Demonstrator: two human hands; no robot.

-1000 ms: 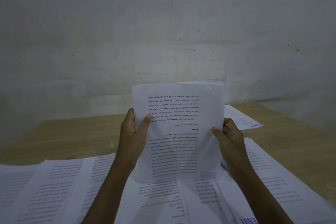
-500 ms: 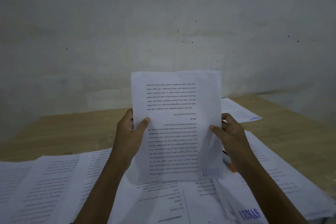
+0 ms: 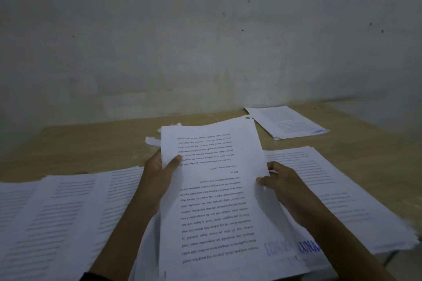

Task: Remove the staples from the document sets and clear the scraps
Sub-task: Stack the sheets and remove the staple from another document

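Head view: document set point(image 3: 217, 189) at centre frame, far edge raised, text upside down, blue stamp at its lower right; left hand point(image 3: 157, 180) pinching the left edge, thumb on the front, fingers behind; right hand point(image 3: 287, 189) pinching the right edge, thumb on the front; paper scraps point(image 3: 152, 141) on the table point(image 3: 91, 143) just past the set's upper left corner; loose pages point(image 3: 57, 212) fanned across lower left; more pages point(image 3: 331, 189) at right; separate stack point(image 3: 287, 122) upper right, well apart.
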